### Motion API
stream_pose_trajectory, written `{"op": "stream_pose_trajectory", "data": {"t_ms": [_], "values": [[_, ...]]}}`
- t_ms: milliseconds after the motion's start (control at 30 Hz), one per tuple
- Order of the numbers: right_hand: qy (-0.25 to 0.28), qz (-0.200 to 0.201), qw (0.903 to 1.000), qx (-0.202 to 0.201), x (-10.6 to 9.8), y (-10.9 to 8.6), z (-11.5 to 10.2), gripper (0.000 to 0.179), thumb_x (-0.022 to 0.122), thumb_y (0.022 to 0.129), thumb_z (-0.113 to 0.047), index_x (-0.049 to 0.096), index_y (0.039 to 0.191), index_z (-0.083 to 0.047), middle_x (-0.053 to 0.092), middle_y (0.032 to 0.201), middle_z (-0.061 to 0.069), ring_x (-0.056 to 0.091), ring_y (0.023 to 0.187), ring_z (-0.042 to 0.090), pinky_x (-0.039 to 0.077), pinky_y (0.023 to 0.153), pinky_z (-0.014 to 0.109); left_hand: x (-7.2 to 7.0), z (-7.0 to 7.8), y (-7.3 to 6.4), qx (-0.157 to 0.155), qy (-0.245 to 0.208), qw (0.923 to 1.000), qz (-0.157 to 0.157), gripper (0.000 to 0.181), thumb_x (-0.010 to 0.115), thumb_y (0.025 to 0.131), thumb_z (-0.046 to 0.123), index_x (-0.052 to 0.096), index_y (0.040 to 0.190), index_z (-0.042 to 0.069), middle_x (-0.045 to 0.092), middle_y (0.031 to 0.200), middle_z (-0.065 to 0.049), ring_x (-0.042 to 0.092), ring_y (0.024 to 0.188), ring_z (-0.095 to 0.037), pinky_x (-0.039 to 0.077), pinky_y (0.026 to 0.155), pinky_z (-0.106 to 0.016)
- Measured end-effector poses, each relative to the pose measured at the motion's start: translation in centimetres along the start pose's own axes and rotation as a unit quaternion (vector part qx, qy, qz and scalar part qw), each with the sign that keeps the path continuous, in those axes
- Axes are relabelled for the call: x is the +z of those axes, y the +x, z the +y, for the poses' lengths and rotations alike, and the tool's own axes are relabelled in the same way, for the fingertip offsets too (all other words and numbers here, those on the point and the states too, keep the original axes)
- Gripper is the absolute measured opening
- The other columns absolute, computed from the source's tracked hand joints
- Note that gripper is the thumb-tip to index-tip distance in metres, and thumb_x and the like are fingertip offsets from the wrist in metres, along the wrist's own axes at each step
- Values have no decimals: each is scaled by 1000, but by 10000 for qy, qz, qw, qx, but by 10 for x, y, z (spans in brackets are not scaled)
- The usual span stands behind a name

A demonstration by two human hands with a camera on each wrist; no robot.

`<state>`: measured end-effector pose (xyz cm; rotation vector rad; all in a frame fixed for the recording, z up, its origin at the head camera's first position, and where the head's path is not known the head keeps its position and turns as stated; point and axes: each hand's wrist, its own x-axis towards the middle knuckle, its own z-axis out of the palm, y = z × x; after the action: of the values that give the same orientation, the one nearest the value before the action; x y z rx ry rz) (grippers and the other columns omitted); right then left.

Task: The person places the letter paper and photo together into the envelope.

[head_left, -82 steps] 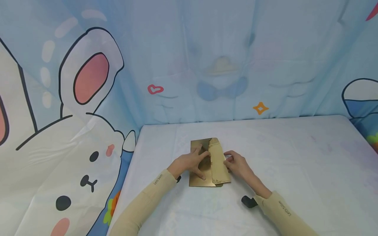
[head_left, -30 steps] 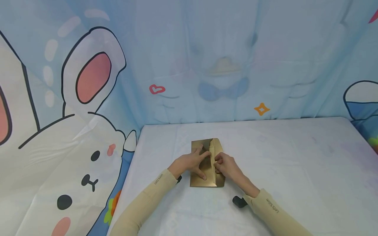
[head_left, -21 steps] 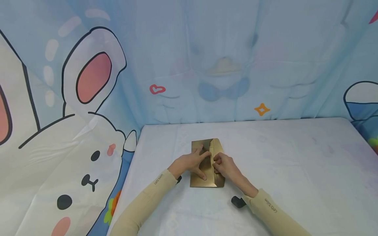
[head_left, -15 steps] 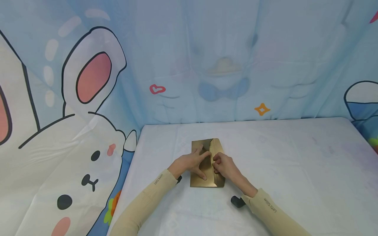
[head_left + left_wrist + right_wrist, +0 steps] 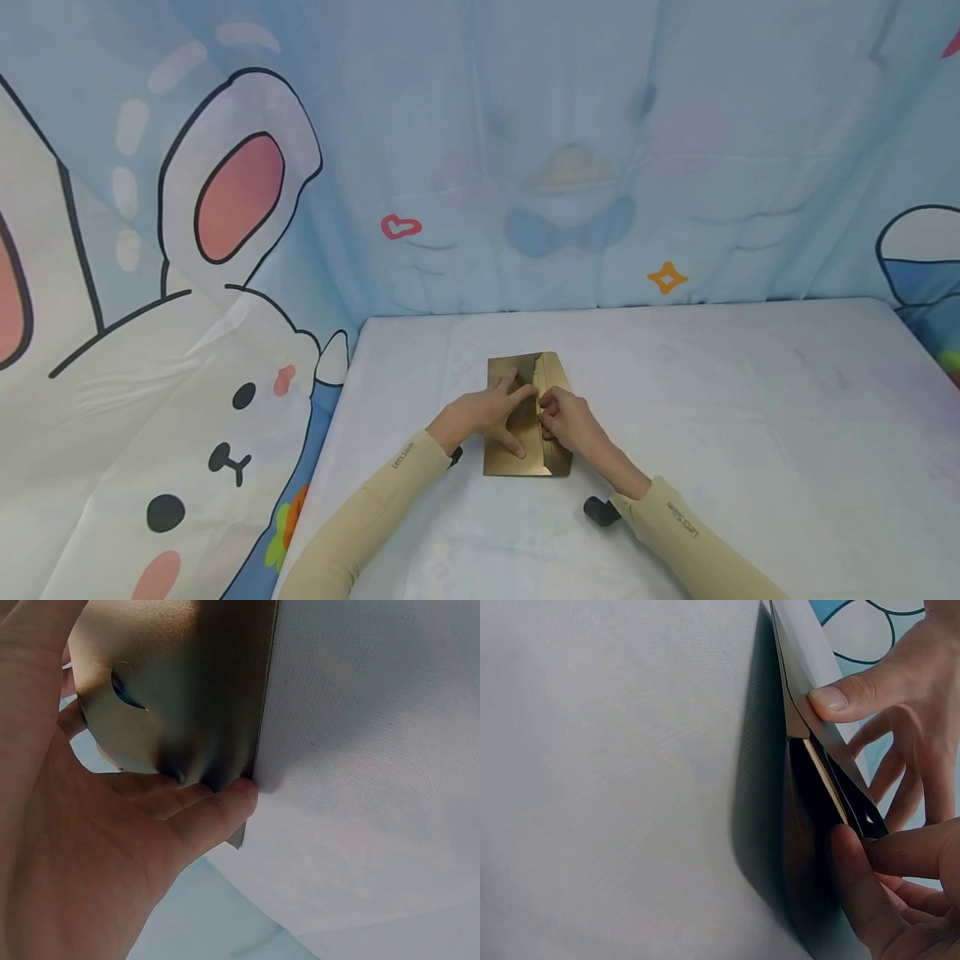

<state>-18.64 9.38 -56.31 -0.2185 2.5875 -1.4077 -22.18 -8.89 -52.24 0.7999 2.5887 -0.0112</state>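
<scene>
A gold envelope (image 5: pixel 498 460) lies on the white table, its flap (image 5: pixel 557 457) unfolded to the right. My left hand (image 5: pixel 480 414) rests on the envelope with fingers and thumb spread, pressing it down. In the left wrist view, those fingertips touch the gold surface (image 5: pixel 225 667) near its edge. My right hand (image 5: pixel 573 421) pinches the edge of a cream-gold card between thumb and forefinger at the envelope's mouth. Only a narrow strip of the card (image 5: pixel 825 776) shows in the right wrist view; the rest is hidden inside the envelope.
White cloth covers the table (image 5: pixel 712 400). Behind it hangs a light blue curtain (image 5: pixel 465 100) with printed figures, and a printed rabbit (image 5: pixel 262 467) fills the left side. A black wrist-worn device (image 5: pixel 602 512) sits under the right forearm.
The card, which stuck well out past the flap's side, has slid left into the envelope. My right hand moved left with it, only slightly during the last half second. My left hand stayed put.
</scene>
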Motion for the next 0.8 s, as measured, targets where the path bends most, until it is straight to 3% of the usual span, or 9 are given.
{"op": "stream_pose_trajectory", "data": {"t_ms": [433,800], "values": [[-36,-5,10000,-4,-2,-2,1,18,60,93,5,59,111,9,69,83,12,67,63,12,54,58,24,0,6,-2,-17,97,9999,-16,108,79,68,71,24,155,36,15,167,-18,40,146,-34,57,87,-44],[-1,-154,9998,87,-5,0,8,23,60,99,-7,63,116,9,70,84,10,68,66,12,54,60,23,-5,10,3,-249,293,9984,-419,110,77,70,71,20,158,39,8,169,-16,27,152,-32,53,96,-45]]}}
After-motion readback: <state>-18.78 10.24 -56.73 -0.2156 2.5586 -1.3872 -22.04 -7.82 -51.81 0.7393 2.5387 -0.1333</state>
